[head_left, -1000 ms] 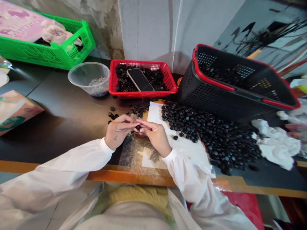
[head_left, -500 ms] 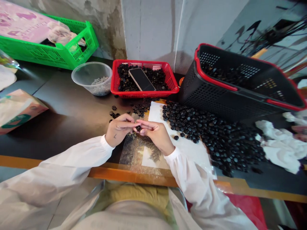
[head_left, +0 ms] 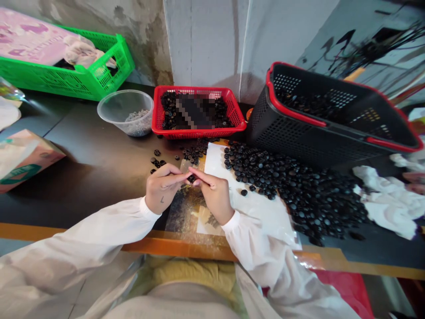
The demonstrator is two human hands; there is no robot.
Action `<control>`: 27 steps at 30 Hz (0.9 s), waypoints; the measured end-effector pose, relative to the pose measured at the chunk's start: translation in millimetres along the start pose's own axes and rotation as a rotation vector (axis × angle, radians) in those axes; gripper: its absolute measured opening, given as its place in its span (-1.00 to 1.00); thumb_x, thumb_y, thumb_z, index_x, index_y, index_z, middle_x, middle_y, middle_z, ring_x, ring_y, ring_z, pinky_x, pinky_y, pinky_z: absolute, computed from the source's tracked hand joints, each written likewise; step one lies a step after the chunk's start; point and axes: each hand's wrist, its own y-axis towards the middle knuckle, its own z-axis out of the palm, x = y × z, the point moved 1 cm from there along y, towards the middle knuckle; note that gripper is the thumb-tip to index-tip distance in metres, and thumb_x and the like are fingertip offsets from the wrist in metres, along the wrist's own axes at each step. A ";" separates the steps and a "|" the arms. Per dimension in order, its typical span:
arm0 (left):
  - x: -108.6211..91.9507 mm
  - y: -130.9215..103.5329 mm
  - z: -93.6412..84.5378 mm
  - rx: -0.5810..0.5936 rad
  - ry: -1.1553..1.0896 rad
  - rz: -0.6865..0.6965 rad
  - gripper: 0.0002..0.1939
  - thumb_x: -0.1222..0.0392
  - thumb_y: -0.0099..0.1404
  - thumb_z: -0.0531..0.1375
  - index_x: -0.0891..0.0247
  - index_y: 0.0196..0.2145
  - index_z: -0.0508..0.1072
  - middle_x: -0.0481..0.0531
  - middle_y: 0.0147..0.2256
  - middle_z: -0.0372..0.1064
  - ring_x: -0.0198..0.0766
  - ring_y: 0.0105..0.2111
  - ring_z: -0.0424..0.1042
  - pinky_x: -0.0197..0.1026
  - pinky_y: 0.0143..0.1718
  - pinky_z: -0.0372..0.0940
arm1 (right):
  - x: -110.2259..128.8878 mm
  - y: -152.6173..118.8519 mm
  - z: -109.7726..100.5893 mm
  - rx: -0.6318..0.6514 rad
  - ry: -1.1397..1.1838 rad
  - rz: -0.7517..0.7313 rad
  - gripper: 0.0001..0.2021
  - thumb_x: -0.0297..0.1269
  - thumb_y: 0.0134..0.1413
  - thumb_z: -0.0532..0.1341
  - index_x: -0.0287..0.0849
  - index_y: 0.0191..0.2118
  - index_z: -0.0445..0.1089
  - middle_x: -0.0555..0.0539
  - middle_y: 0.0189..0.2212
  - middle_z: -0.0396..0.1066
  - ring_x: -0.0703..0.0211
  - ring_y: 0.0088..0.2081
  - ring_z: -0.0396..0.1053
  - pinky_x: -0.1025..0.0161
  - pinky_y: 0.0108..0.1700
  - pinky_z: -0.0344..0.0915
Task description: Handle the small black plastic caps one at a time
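Note:
My left hand (head_left: 163, 188) and my right hand (head_left: 215, 192) meet above the front of the table. Between their fingertips is a small black round piece (head_left: 191, 178), mostly covered by the fingers. Both hands are closed on it in a pinch. Just beyond the fingers lie several loose black round pieces (head_left: 194, 154), some with a hole in the middle. A white sheet (head_left: 265, 210) lies to the right of my right hand, and a large heap of smooth black discs (head_left: 299, 190) spreads over its far side and beyond.
At the back stand a clear plastic bowl (head_left: 113, 116) with small metallic-looking bits, a red basket (head_left: 199, 133) of black pieces and a tall black basket (head_left: 282, 128). A green crate (head_left: 76, 82) and tissue box (head_left: 43, 155) are left, crumpled white paper (head_left: 388, 199) right.
Both hands stay together at nearly the same spot. The fingers have shifted slightly around the black piece, with the left wrist a little lower. The camera view has moved a little.

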 end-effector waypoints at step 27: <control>10.3 11.9 -7.9 0.134 0.007 0.154 -0.68 0.41 0.34 0.26 0.05 -0.09 0.65 -0.02 -0.28 0.44 -0.44 -0.44 0.48 -0.39 -0.40 0.45 | 4.6 14.7 -7.3 0.142 0.410 0.261 -0.61 -0.45 -0.18 0.40 0.01 -0.13 0.63 0.06 -0.13 0.63 0.06 0.00 0.57 0.11 0.13 0.47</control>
